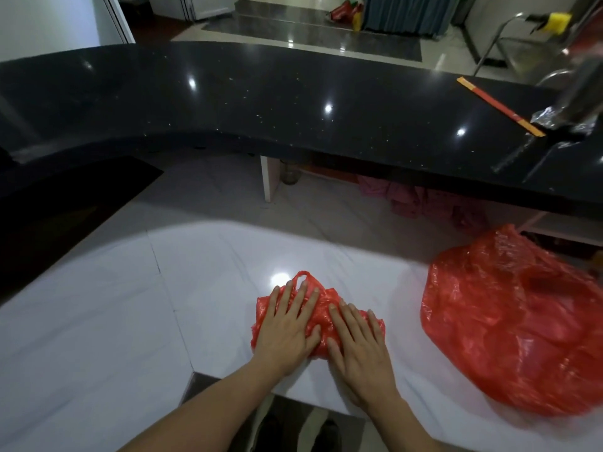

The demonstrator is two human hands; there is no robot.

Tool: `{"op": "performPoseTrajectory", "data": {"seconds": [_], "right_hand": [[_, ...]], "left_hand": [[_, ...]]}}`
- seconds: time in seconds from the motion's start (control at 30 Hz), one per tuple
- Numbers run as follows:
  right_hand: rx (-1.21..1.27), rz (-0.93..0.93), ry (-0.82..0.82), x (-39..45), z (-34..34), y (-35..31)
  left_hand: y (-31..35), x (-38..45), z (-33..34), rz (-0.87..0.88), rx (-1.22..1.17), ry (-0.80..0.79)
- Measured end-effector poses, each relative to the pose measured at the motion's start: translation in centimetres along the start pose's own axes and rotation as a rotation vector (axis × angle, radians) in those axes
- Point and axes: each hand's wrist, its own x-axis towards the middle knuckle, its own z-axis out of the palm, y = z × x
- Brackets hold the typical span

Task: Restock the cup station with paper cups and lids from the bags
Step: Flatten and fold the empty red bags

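Note:
A small flattened red plastic bag (323,298) lies on the white counter (130,321) in front of me. My left hand (288,324) presses flat on its left half, fingers straight and spread. Beside it, my right hand (357,340) presses flat on the right half, fingers straight. A larger, puffed-up red plastic bag (515,324) sits to the right on the same counter; its contents are hidden. No cups or lids show.
A raised black stone bar top (261,99) curves across the back. On its right end lie a red-and-orange chopstick sleeve (499,106) and crumpled foil (554,119). A dark panel (58,210) lies at the left. The counter's near edge has a notch by my arms.

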Motion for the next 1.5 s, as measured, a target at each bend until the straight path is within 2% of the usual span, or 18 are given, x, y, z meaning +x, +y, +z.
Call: {"op": "performPoseTrajectory", "data": {"seconds": [0.2,0.9,1.07,1.27,1.4,1.5], "right_hand": [[-0.034,0.023,-0.108,0.0,0.6,0.3],[0.009,0.045,-0.176,0.8,0.1,0.7],[0.009,-0.058,-0.233,0.0,-1.1,2.6],[-0.049,-0.051,-0.238,-0.2,-1.7,3.7],[-0.026,-0.040,-0.229,0.0,-2.5,3.9],[0.024,-0.047,-0.198,-0.4,-3.4,4.2]], "left_hand": [[-0.4,0.0,0.2,0.003,-0.018,0.001],[-1.6,1.5,1.4,0.096,-0.066,0.054],[-2.0,1.6,1.1,0.131,-0.051,0.061],[-0.8,1.8,-0.3,0.093,0.037,0.052],[1.4,1.7,-0.8,0.044,0.132,0.116],[3.4,1.9,-1.7,0.007,0.099,0.096]]}}
